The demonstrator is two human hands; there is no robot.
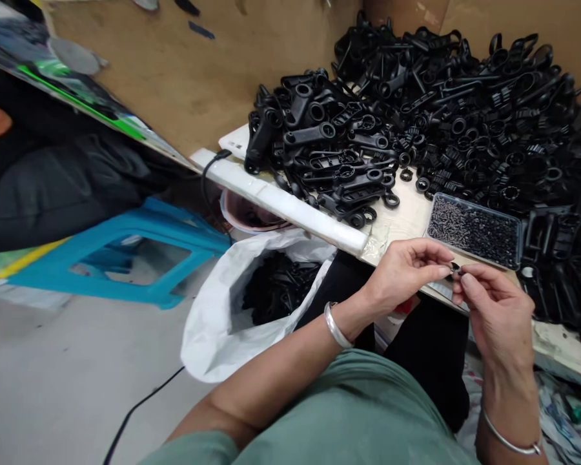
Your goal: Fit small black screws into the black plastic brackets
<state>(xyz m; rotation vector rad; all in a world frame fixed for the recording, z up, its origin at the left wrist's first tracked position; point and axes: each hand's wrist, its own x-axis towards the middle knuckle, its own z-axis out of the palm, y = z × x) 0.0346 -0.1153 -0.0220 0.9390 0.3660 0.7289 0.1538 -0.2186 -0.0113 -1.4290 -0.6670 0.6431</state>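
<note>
My left hand [411,268] pinches a small black plastic part [455,270] between thumb and fingertips at the table's front edge. From the other side, my right hand [496,303] closes its thumb and forefinger on the same spot; fingertips hide most of what it grips. Just beyond both hands sits a clear plastic box [473,230] filled with tiny dark pieces, greyish on the left and black on the right. Behind it, black plastic rings [422,185] lie loose on the tabletop.
A big heap of black plastic handles and rings [445,97] covers the table's back. Longer black parts [556,284] lie at right. A white sack [206,329] of black pieces stands below the left edge, beside a bucket [232,216] and a blue stool [126,252].
</note>
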